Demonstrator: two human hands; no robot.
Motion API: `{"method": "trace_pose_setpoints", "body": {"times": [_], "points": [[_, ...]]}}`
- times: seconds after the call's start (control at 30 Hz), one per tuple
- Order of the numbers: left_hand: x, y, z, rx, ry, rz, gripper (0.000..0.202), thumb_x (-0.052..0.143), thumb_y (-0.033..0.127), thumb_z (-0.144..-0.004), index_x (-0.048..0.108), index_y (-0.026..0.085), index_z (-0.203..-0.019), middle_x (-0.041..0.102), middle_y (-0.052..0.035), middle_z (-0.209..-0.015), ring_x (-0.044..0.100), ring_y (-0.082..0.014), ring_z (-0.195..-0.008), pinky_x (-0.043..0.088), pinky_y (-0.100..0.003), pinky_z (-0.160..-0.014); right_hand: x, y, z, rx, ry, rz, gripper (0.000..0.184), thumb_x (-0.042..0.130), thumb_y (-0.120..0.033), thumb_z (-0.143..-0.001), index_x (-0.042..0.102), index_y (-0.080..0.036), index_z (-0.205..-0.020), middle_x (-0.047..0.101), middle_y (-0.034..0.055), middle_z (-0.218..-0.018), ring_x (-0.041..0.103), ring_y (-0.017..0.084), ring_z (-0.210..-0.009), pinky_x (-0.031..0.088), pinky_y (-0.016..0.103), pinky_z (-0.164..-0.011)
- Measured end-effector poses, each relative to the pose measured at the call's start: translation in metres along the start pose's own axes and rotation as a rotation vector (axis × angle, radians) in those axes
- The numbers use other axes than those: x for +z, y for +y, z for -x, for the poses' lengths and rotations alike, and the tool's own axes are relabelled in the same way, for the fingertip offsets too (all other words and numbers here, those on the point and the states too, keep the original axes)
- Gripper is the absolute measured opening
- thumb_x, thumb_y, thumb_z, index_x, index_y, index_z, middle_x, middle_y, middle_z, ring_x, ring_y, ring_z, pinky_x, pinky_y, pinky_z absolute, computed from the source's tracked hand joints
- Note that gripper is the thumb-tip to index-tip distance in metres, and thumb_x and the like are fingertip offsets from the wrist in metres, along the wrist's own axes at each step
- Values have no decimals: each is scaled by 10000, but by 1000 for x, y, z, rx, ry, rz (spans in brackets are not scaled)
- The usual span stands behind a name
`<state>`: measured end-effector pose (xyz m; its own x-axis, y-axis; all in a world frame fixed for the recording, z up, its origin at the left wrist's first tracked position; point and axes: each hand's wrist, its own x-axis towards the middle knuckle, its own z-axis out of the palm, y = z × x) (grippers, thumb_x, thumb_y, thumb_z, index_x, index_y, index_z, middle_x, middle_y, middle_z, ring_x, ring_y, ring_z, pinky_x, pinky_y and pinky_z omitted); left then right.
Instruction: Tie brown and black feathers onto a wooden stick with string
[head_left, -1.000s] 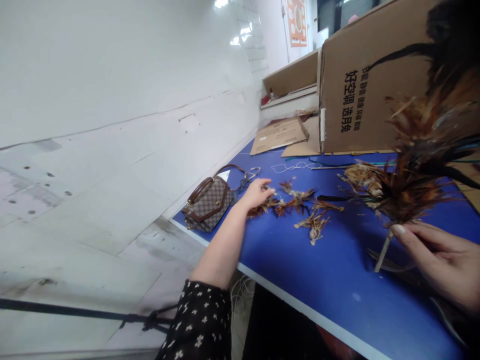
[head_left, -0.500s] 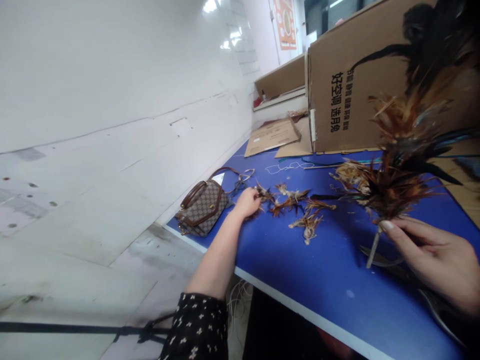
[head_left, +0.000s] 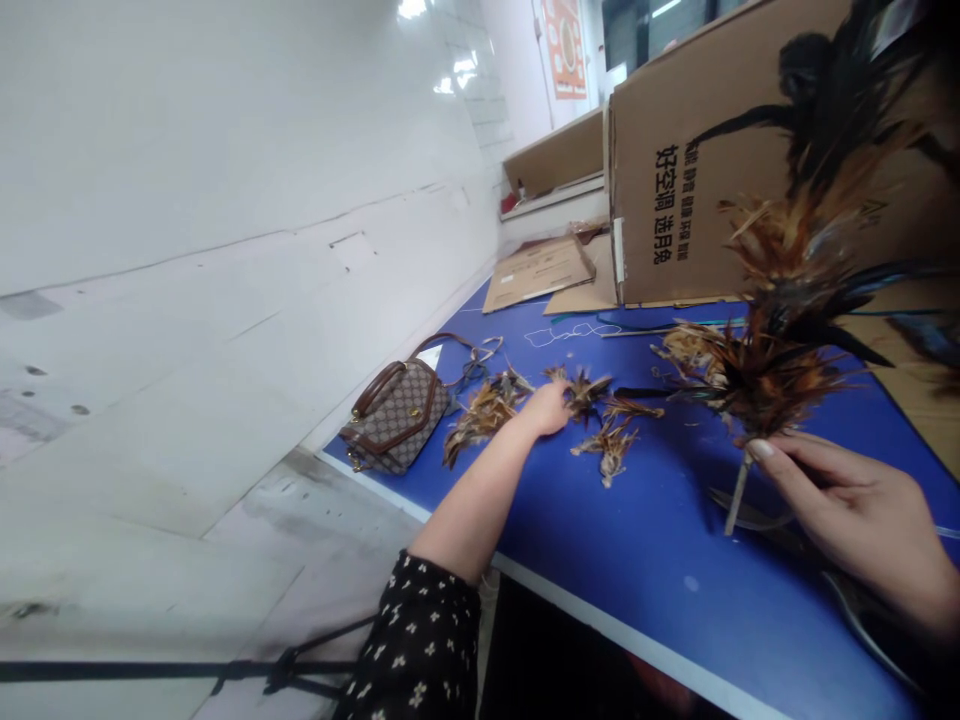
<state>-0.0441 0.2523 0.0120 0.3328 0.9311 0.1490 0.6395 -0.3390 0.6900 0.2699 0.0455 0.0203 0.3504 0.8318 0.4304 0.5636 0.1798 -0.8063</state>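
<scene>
1. Right hand (head_left: pixel 862 505): thumb and fingers clamped on the pale lower end of a feathered stick (head_left: pixel 780 385), held above the right part of the blue surface (head_left: pixel 592 545). The stick leans, its bare end pointing down toward the near edge; brown and orange plumes, with long black ones higher up, rise above the grip.
2. Left hand (head_left: pixel 547 408): reaches over the near edge to the middle of the left half. Its fingers meet a dark feather cluster (head_left: pixel 587 396) lying on the surface; whether they are closed on it cannot be told.
3. Brown feather pile (head_left: pixel 484 415): lies toward the left corner, between the left hand and a patterned handbag (head_left: pixel 401 415). The handbag stands at that corner, close to the wall.
4. Pale feather tuft (head_left: pixel 609 452): lies to the right of the left hand, nearer the near edge than the dark cluster.
5. White string (head_left: pixel 574 333): loosely looped toward the far edge.
6. Cardboard box (head_left: pixel 720 250): upright along the far edge; flat cardboard (head_left: pixel 536 272) lies to its left.
7. Dark object (head_left: pixel 851 610) below the right hand: partly hidden, identity not determinable.
</scene>
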Motion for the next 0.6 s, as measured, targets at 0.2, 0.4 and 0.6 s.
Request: {"method": "trace_pose_setpoints", "body": {"times": [0.2,0.4,0.6], "points": [[1,5,-10,8,104,156,315,707,216,-838,700,127,-1139,733,-54,-887,678,-162,-784,552,-304,-807,1,-11,-1,-45,15,5,348,684,-548,-785,815,-228,-824,810,58,-875,766,276,-780,622,387,-781],[-17,13,-22,-10,198,168,482,546,55,-854,604,139,-1325,746,-96,-1069,712,-165,-852,569,-318,-840,-2,-16,0,-67,19,19,335,676,-541,-798,810,-235,-804,808,51,-856,761,264,-753,623,371,-755],[-21,9,-14,-21,355,-71,642,579,-18,-756,644,214,-1351,610,-143,-1370,480,-320,-1358,321,-515,-1186,-1,-11,0,-90,12,-11,318,697,-511,-809,812,-216,-828,808,57,-871,760,249,-746,613,345,-737]]}}
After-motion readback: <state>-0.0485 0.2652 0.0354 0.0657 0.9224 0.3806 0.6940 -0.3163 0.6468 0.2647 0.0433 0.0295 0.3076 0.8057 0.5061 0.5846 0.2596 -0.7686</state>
